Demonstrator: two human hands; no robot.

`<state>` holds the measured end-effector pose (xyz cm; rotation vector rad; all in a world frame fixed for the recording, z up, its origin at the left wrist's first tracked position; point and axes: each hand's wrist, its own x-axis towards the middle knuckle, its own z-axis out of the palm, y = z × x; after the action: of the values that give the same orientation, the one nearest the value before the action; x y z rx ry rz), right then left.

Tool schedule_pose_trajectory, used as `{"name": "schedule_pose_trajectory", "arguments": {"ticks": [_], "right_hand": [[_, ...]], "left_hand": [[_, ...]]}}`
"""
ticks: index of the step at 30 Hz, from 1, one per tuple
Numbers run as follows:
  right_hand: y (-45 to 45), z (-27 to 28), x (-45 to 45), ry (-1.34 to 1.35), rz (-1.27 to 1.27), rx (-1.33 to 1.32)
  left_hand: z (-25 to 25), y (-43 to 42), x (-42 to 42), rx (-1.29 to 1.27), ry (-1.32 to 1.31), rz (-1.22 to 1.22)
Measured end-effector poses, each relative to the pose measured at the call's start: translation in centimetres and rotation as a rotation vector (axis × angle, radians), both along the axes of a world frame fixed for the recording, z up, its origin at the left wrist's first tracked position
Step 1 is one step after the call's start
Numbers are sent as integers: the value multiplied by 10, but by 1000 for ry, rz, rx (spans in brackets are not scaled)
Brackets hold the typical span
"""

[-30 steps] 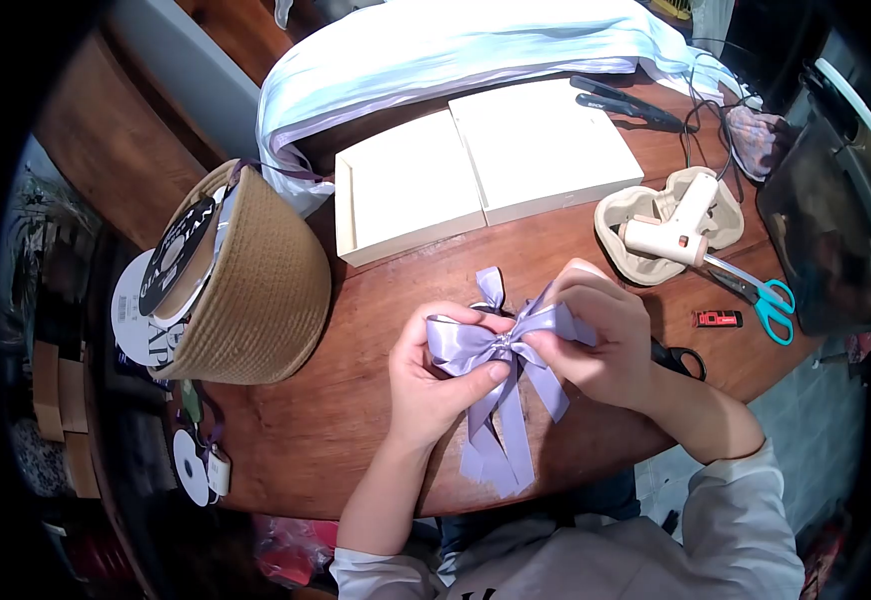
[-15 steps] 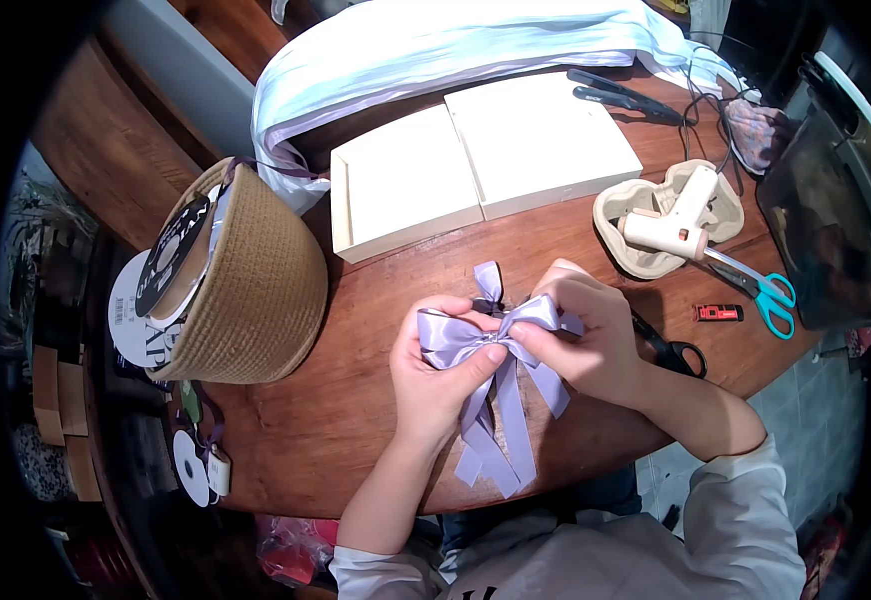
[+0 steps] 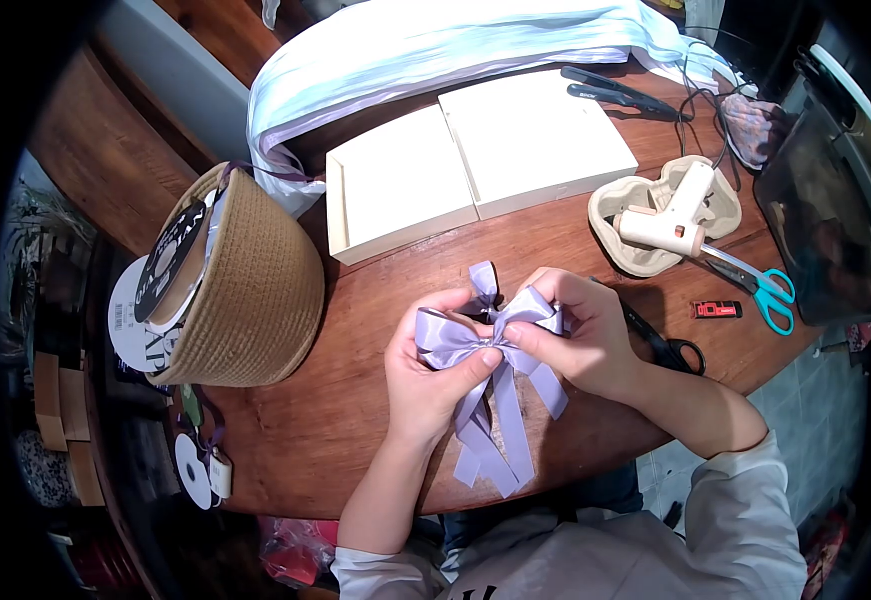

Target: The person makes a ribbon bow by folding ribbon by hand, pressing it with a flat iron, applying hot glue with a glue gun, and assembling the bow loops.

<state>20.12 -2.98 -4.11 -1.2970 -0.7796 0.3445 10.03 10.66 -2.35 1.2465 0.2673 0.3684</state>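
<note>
One head-worn camera looks forward and steeply down over the wearer's pale grey fabric top (image 3: 596, 560), close above the brown wooden table (image 3: 346, 420). Its wide, dark-cornered view puts the shiny lilac ribbon bow (image 3: 505, 378) just below centre and reaches the long whitish draped cloth (image 3: 436, 45) beyond.

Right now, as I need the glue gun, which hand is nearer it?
Right. The right hand is below and left of the glue gun in view; the left hand is farther left.
</note>
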Motion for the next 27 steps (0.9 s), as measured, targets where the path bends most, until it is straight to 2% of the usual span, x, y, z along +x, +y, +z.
{"name": "schedule_pose_trajectory", "arguments": {"ticks": [6, 9, 15, 23, 27], "right_hand": [[-1, 3, -2, 55, 33, 21], [-2, 4, -2, 58, 47, 71], [-5, 14, -5, 77, 97, 105], [-1, 12, -3, 102, 168, 132], [-1, 17, -1, 41, 180, 57]], "left_hand": [[0, 0, 0, -5, 1, -2], [2, -3, 3, -99, -76, -36], [-2, 4, -4, -201, 32, -144], [1, 2, -5, -95, 81, -33], [1, 3, -5, -32, 62, -19]]}}
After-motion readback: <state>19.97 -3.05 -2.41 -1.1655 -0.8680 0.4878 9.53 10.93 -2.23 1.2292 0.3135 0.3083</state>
